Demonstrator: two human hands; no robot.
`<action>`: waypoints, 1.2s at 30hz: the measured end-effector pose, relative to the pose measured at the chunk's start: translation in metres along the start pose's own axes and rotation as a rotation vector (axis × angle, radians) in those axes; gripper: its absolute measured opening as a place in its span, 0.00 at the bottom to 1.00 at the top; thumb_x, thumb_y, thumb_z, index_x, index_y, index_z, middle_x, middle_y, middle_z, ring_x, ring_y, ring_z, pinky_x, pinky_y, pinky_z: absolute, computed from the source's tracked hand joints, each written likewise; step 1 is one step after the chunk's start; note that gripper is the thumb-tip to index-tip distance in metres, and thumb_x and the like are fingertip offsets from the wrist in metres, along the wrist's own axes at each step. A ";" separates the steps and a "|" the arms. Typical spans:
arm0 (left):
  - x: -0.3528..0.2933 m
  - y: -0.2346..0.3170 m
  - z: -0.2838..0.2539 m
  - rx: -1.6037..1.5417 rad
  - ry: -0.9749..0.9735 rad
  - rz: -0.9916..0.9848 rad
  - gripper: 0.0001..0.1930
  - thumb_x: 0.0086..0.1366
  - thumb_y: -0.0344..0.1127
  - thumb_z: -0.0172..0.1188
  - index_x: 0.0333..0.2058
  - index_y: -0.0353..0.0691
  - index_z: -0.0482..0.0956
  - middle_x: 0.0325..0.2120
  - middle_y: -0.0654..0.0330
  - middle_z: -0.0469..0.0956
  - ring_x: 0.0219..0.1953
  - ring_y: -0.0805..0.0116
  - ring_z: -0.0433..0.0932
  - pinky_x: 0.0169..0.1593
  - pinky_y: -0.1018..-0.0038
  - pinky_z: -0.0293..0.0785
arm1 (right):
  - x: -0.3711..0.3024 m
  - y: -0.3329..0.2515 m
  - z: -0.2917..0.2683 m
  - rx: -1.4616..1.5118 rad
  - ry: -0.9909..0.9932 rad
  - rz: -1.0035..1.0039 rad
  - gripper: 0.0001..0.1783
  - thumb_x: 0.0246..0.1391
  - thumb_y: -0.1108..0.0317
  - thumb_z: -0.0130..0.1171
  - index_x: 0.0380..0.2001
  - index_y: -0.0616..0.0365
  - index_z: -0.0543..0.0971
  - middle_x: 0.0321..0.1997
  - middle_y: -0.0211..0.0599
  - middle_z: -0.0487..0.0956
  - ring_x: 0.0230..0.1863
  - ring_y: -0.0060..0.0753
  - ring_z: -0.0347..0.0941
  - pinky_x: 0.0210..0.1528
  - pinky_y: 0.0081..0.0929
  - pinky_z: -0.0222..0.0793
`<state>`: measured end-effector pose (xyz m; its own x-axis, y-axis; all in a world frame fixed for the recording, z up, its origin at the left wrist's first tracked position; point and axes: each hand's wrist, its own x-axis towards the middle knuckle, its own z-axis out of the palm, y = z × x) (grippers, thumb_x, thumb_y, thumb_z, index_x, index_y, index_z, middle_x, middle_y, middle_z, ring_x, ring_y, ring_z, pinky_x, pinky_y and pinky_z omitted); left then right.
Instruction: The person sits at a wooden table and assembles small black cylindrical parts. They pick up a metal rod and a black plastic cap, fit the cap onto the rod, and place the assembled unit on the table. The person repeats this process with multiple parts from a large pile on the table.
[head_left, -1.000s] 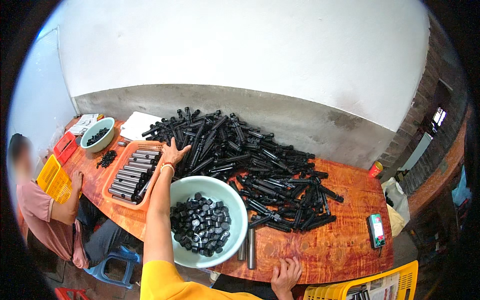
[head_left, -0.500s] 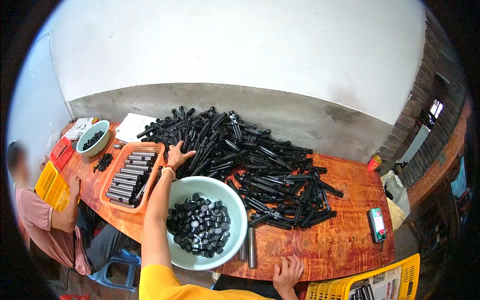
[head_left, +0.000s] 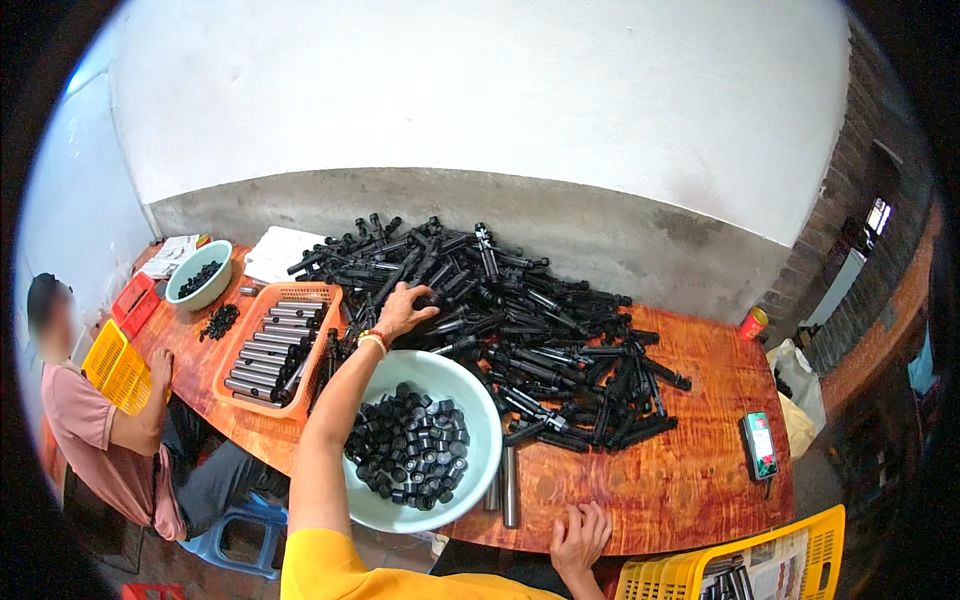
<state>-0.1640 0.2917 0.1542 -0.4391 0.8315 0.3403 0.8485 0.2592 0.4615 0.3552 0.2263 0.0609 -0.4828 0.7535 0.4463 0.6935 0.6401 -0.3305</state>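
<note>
My left hand (head_left: 402, 311) is at the near left side of a big pile of black tubes with knobbed ends (head_left: 560, 310). Its fingers curl around a black tube there, partly hidden by the hand. Below that forearm stands a pale green basin (head_left: 488, 440) holding many short black caps (head_left: 410, 450). Left of the arm, an orange basket (head_left: 262, 402) contains silver tubes with black ends (head_left: 265, 350). My right hand (head_left: 580, 540) lies on the table's near edge, fingers extended and holding nothing.
Two silver tubes (head_left: 511, 487) lie right of the basin. A phone-like device (head_left: 759, 446) and red can (head_left: 753, 323) are at the right. A yellow basket (head_left: 826, 560) stands near my right hand. Another person (head_left: 110, 430) sits at the left by a smaller basin (head_left: 223, 280).
My left hand has moved right, from beside the orange basket onto the black pile, and its spread fingers have curled in. My right hand stays at the table edge.
</note>
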 end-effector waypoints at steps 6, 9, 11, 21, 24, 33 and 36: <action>0.024 0.071 0.063 -0.022 -0.192 0.214 0.16 0.54 0.45 0.63 0.42 0.53 0.76 0.37 0.47 0.64 0.39 0.49 0.69 0.46 0.62 0.69 | 0.003 -0.001 -0.006 -0.023 0.016 0.001 0.16 0.48 0.61 0.56 0.39 0.58 0.76 0.42 0.43 0.70 0.52 0.48 0.63 0.57 0.50 0.51; 0.034 0.111 0.094 0.004 -0.244 0.350 0.16 0.53 0.40 0.64 0.43 0.52 0.76 0.37 0.47 0.65 0.42 0.47 0.69 0.48 0.63 0.68 | 0.005 0.002 -0.007 0.002 0.030 -0.006 0.15 0.49 0.60 0.57 0.38 0.56 0.76 0.42 0.41 0.70 0.53 0.47 0.63 0.58 0.52 0.51; 0.036 0.138 0.105 -0.071 -0.291 0.387 0.15 0.53 0.33 0.64 0.41 0.47 0.77 0.40 0.50 0.67 0.44 0.51 0.69 0.50 0.64 0.68 | 0.007 0.004 -0.007 0.061 0.053 -0.007 0.15 0.47 0.61 0.58 0.38 0.56 0.76 0.42 0.41 0.71 0.53 0.46 0.63 0.57 0.51 0.52; 0.021 0.203 0.068 -0.329 -0.325 0.348 0.19 0.56 0.37 0.63 0.47 0.41 0.74 0.44 0.55 0.67 0.41 0.61 0.71 0.43 0.69 0.72 | 0.003 0.014 -0.005 0.056 0.076 0.008 0.15 0.50 0.60 0.56 0.39 0.57 0.75 0.42 0.42 0.71 0.52 0.46 0.63 0.57 0.49 0.53; 0.009 0.152 0.035 -0.084 -0.316 0.242 0.32 0.52 0.50 0.66 0.52 0.39 0.69 0.45 0.49 0.66 0.45 0.56 0.68 0.49 0.66 0.68 | 0.003 0.009 -0.007 0.083 0.048 0.010 0.14 0.49 0.61 0.57 0.38 0.57 0.75 0.43 0.42 0.71 0.53 0.46 0.63 0.58 0.49 0.53; -0.022 0.046 0.010 0.173 -0.515 -0.054 0.55 0.37 0.69 0.67 0.62 0.50 0.57 0.53 0.41 0.58 0.55 0.38 0.61 0.56 0.53 0.62 | 0.002 0.008 -0.006 0.049 0.033 -0.007 0.15 0.49 0.63 0.57 0.40 0.57 0.75 0.43 0.44 0.71 0.52 0.48 0.64 0.57 0.50 0.53; -0.020 0.050 0.011 0.251 -0.539 -0.082 0.56 0.36 0.73 0.64 0.63 0.53 0.56 0.53 0.41 0.57 0.56 0.38 0.60 0.56 0.52 0.62 | 0.003 0.008 -0.005 0.054 0.058 -0.015 0.15 0.50 0.62 0.56 0.39 0.58 0.76 0.43 0.44 0.71 0.53 0.48 0.64 0.57 0.50 0.53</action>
<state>-0.1097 0.2931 0.1616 -0.3499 0.9190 -0.1819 0.8908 0.3865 0.2390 0.3622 0.2332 0.0637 -0.4604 0.7347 0.4982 0.6559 0.6597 -0.3668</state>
